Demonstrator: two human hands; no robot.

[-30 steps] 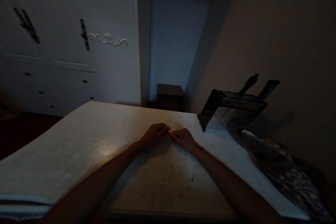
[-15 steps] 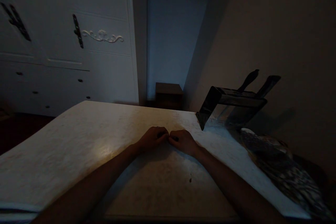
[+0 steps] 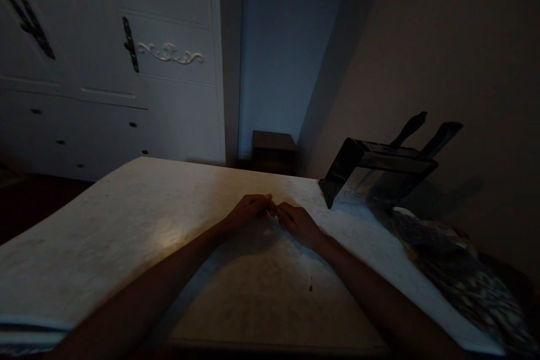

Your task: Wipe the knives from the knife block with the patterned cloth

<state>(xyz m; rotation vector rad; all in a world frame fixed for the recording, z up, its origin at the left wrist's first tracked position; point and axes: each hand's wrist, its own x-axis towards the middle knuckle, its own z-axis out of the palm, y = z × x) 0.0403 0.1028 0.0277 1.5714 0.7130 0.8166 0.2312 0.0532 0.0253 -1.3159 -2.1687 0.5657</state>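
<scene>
My left hand [image 3: 248, 210] and my right hand [image 3: 298, 223] meet at the fingertips above the pale, mottled tabletop [image 3: 177, 191]. The left hand's fingers are bent and pressed together, its thumb side touching the right hand's fingers. Those of my right hand are curled into a pinch against the left. Whatever may be between them is too dark and small to make out. Both forearms come in from the lower corners, resting close over the table. Nearest the right hand, toward the wall, stands a black knife block [image 3: 392, 164] with two dark-handled knives in it.
A patterned cloth [image 3: 459, 275] lies bunched along the table's right side by the wall. Behind the table are a white wardrobe [image 3: 177, 107] with dark handles and a small brown cabinet [image 3: 274, 140]. A small dark mark [image 3: 311, 287] shows on the tabletop.
The left fingers have risen slightly and straightened toward the right hand, and the right fingers now point more up and left. The view has shifted a little.
</scene>
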